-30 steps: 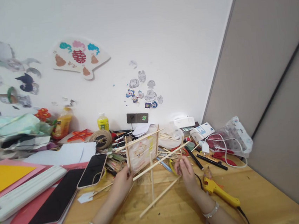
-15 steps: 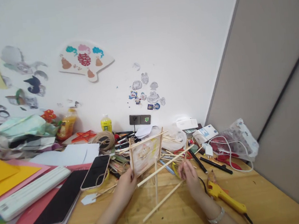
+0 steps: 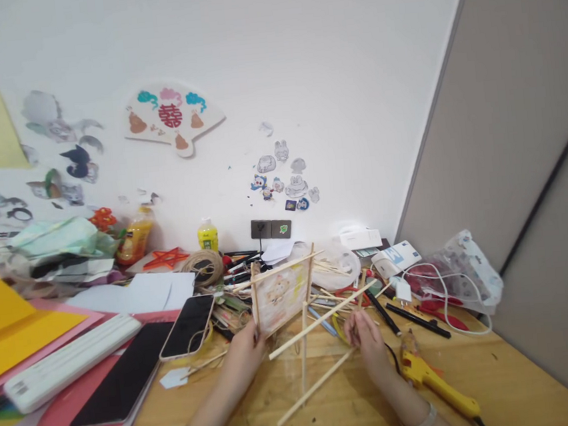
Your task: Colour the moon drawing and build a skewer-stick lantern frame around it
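Between my hands stands a frame of thin wooden sticks [image 3: 323, 320], with two slanting sticks and an upright one joining them. At its far side is a small painted panel [image 3: 279, 294] edged with sticks, showing a faint animal drawing and yellow patches. My left hand [image 3: 247, 350] is closed on the panel's lower left corner. My right hand [image 3: 365, 336] pinches the frame's right side, where a stick rises from the fingers; the fingertips partly hide the grip. Just right of that hand lies a yellow hot glue gun [image 3: 435, 379] on the wooden table [image 3: 243, 418].
Left of my arm lie a phone [image 3: 187, 326], a black tablet-like slab [image 3: 123, 376] and a long white case [image 3: 72, 360]. Behind the frame are loose sticks, pens and a twine roll [image 3: 203, 267]. A white cable [image 3: 442, 291] and black markers [image 3: 417, 319] lie right.
The view has shifted slightly, so everything sits a little further right. Both hands keep their hold on the stick frame, which barely moves.
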### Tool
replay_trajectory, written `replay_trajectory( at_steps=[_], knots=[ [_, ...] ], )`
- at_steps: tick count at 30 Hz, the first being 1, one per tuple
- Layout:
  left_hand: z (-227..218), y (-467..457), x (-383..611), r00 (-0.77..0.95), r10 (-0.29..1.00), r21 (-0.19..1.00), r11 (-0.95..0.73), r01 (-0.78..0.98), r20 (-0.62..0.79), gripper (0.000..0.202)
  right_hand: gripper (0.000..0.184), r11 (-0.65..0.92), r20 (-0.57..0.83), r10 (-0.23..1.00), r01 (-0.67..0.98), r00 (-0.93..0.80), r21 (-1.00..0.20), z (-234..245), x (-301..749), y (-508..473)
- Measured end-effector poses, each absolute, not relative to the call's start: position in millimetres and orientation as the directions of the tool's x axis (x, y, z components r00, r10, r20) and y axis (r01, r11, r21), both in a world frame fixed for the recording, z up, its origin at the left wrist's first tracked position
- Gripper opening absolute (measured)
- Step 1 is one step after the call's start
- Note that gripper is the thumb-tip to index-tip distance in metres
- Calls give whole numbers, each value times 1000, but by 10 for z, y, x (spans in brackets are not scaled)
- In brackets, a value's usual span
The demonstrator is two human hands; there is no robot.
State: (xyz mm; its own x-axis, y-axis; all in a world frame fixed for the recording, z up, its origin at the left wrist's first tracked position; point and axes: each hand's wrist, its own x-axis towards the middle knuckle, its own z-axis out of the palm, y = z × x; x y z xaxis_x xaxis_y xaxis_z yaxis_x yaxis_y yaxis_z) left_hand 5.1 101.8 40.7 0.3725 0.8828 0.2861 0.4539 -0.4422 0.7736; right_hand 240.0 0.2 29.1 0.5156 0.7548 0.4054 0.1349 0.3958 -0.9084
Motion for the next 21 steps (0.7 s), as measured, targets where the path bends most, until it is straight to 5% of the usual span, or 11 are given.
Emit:
replay_trajectory(
  at_steps=[21],
  knots=[
    [398,1036,72,385,870,715,-479,509,309,19,44,406,423,742,153,520,-901,319,2297,-45]
  ],
)
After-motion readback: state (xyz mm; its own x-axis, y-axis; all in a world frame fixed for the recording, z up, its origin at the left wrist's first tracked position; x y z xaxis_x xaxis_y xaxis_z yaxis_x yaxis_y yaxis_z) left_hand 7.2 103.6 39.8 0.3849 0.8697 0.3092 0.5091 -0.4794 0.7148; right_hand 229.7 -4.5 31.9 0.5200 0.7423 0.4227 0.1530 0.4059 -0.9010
